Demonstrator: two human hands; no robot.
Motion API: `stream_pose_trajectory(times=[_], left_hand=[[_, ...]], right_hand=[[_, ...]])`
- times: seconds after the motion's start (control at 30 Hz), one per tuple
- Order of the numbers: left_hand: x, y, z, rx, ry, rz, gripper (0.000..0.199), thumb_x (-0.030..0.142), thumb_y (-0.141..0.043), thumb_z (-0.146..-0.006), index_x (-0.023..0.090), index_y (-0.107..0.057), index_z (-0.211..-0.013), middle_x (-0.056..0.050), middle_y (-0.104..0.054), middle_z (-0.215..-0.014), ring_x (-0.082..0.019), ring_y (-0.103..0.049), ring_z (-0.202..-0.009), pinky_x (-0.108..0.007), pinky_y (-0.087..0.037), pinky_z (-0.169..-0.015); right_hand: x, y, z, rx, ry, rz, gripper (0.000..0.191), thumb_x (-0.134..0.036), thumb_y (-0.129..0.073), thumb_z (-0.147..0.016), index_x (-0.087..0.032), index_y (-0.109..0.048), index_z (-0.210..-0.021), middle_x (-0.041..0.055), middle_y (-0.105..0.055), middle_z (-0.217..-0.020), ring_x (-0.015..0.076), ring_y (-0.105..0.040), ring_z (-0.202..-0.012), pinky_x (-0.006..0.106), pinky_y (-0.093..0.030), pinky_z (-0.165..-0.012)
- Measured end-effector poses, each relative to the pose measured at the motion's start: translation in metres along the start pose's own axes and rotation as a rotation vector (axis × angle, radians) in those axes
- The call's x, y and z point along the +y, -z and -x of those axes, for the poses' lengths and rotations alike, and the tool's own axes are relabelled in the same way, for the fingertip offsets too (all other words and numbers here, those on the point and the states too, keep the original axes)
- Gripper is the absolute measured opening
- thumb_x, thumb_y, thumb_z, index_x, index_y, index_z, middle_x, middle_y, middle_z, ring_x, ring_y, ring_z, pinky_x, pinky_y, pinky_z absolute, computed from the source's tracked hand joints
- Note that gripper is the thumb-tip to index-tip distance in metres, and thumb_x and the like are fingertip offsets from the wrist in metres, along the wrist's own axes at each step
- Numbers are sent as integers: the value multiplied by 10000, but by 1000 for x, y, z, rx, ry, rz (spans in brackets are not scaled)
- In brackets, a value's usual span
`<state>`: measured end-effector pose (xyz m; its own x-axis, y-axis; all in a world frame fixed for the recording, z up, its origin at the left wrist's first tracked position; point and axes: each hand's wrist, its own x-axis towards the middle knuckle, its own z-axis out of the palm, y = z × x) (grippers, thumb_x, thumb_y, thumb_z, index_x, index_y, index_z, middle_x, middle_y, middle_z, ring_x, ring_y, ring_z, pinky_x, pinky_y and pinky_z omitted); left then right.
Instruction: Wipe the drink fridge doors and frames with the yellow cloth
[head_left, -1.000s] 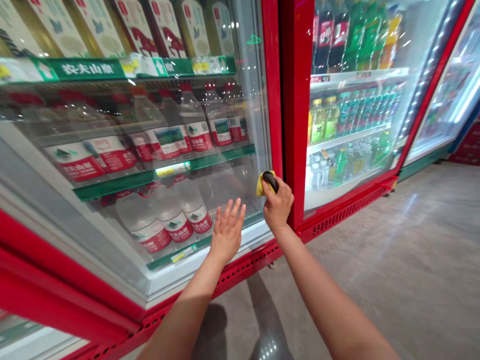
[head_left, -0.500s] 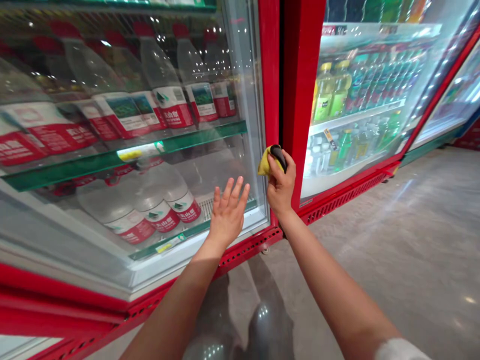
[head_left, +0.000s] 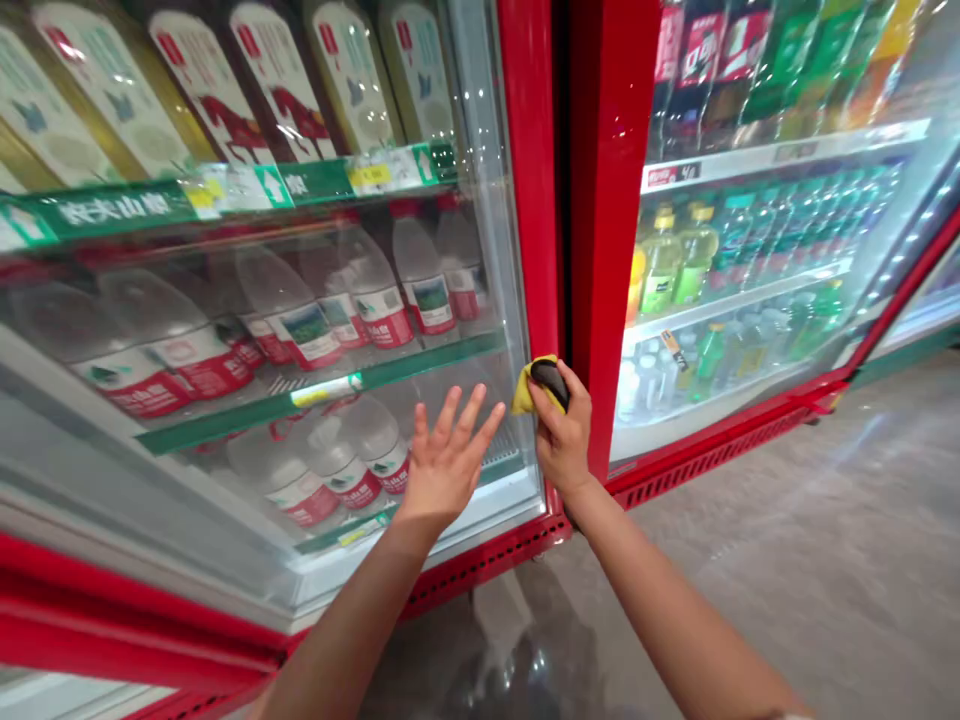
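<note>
My left hand is spread with its fingers apart over the glass door of the red-framed cooler, low and near the door's right side. It holds nothing. My right hand is closed round a yellow cloth and a dark rounded object, beside the cooler's red door frame. Behind the glass, clear bottles with red and white labels stand on the green-edged shelf. More such bottles stand on the bottom shelf, below my left hand's level and to its left.
Large labelled bottles fill an upper shelf. To the right, a second red cooler holds green and yellow drinks. A grey floor with reflections lies below.
The view has tilted up, so an upper shelf of large bottles now shows and everything sits lower. My left hand's fingers are spread wider. My right hand still holds the cloth at the frame.
</note>
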<state>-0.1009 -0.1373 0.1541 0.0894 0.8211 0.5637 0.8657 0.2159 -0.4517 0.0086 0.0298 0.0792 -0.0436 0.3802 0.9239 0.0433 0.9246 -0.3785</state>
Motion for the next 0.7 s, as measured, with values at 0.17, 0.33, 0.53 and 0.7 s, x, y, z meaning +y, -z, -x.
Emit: stream_pose_trajectory(times=[0.17, 0.33, 0.53, 0.7], left_hand=[[-12, 14, -5, -79, -10, -57, 913, 197, -693, -860, 395, -220, -1615, 16, -157, -1711, -246, 128, -1581, -566, 168, -1251], [-18, 6, 2, -51, -18, -108, 894, 243, -701, -878, 417, -217, -1609, 35, -189, -1698, -218, 151, -1570, -526, 192, -1248], [-19, -1, 4, -66, -15, -121, 838, 267, -680, -905, 431, -240, -1599, 30, -225, -1686, -225, 108, -1572, -539, 194, -1242], [-21, -1, 3, -66, -25, -132, 879, 231, -710, -870, 416, -251, -1596, 20, -198, -1685, -217, 132, -1566, -539, 194, -1235]], right_hand=[[2, 8, 24, -44, 36, -10, 610, -9, -460, -874, -338, -628, -1359, 59, -403, -1594, 291, -420, -1463, 555, -496, -1109], [-3, 0, -2, 22, 41, -97, 650, 19, -454, -850, -349, -626, -1357, 50, -371, -1611, 293, -422, -1461, 570, -480, -1119], [-13, -11, -6, 84, -21, -60, 765, 1, -459, -876, -430, -454, -1509, 45, -289, -1665, 315, -371, -1501, 616, -452, -1131], [-11, -10, 32, 20, -57, -37, 788, 36, -392, -882, -417, -433, -1525, 56, -286, -1668, 290, -365, -1508, 573, -481, -1116]])
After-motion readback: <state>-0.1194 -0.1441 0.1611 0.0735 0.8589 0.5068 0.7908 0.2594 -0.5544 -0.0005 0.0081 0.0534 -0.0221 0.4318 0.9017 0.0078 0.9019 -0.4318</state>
